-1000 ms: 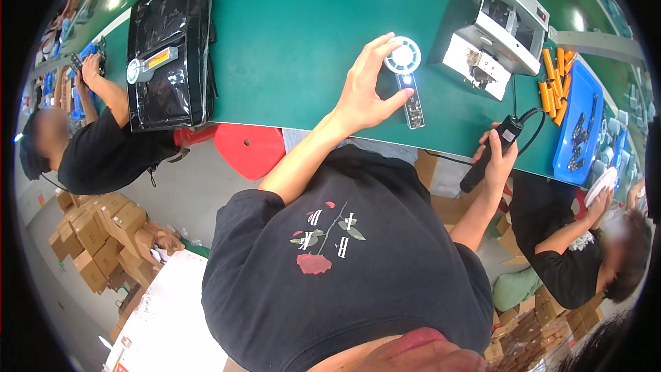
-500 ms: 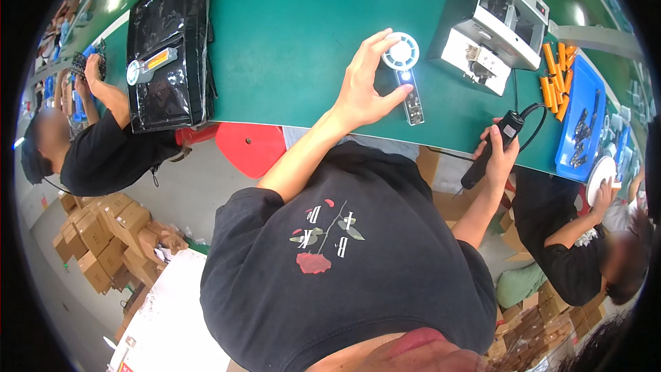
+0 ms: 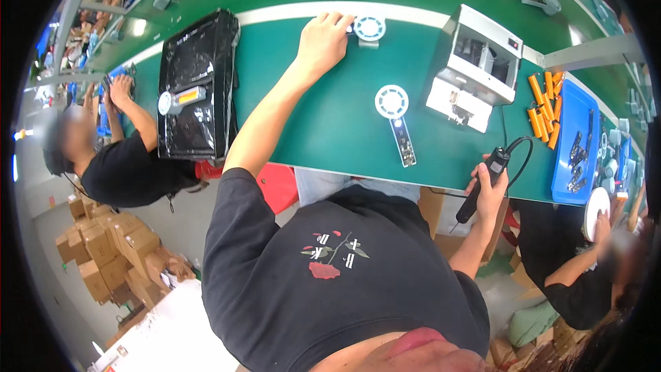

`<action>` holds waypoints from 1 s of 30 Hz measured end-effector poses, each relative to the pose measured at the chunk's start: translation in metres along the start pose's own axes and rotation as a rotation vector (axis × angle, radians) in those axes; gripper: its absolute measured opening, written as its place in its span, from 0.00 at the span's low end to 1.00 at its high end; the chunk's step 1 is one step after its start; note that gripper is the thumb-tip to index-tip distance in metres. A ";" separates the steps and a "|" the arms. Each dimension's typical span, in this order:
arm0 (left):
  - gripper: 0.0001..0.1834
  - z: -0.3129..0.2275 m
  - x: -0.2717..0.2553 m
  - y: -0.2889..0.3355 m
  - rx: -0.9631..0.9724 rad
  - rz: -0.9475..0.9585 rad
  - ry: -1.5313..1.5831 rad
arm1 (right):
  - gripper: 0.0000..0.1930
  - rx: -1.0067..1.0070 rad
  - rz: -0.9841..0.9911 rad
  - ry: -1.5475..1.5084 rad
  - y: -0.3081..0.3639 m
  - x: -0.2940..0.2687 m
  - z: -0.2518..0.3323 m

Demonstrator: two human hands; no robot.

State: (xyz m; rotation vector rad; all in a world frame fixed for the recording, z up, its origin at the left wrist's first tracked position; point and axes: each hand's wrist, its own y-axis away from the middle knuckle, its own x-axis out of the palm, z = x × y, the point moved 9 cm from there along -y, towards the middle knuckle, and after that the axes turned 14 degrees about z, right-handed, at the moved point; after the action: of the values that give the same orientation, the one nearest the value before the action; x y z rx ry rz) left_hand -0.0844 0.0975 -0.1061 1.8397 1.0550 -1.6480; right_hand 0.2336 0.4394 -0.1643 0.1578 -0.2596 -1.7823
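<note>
My left hand [image 3: 323,43] reaches to the far side of the green table. Its fingers are closed over the handle end of a small handheld fan [image 3: 370,27] with a round pale-blue head; the hand hides that handle. In my right hand [image 3: 489,189], at the table's near edge, is a black electric screwdriver [image 3: 483,189] with a cable, its thin bit pointing down and left. Between the hands lies a second small fan [image 3: 392,103], its narrow handle showing an exposed circuit board [image 3: 404,145].
A white box-shaped machine [image 3: 482,55] stands at the back right. Beside it lie several orange cylinders [image 3: 546,107] and a blue tray [image 3: 577,138] of dark parts. Left is a black plastic-wrapped package [image 3: 196,62] with another fan [image 3: 180,98] on it. People work on both sides.
My left hand has left the nearer fan, whose light is no longer showing, and moved far left to the other fan. My right hand still holds the electric screwdriver. The view has shifted.
</note>
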 end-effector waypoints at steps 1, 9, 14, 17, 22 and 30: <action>0.24 0.006 0.006 -0.008 0.008 0.025 -0.052 | 0.14 0.004 0.016 -0.027 0.000 0.005 -0.002; 0.17 -0.039 0.014 -0.228 0.070 0.026 0.056 | 0.13 0.003 -0.046 -0.072 0.001 -0.001 0.002; 0.18 -0.069 0.086 -0.316 0.045 0.248 0.013 | 0.12 -0.066 -0.018 -0.058 -0.007 0.002 0.001; 0.24 -0.059 0.095 -0.326 0.046 0.182 0.089 | 0.12 -0.111 -0.004 -0.073 -0.005 0.008 0.014; 0.26 -0.110 0.019 -0.224 0.113 -0.082 0.246 | 0.13 -0.117 -0.040 -0.041 0.003 -0.002 0.015; 0.28 -0.107 0.005 0.100 -0.458 -0.121 0.842 | 0.13 -0.029 0.005 -0.072 -0.003 0.010 0.010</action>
State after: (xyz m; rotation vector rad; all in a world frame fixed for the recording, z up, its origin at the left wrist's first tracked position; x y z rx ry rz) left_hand 0.0603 0.1192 -0.1068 2.1768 1.7190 -0.5377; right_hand 0.2264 0.4312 -0.1554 0.0723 -0.2854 -1.7884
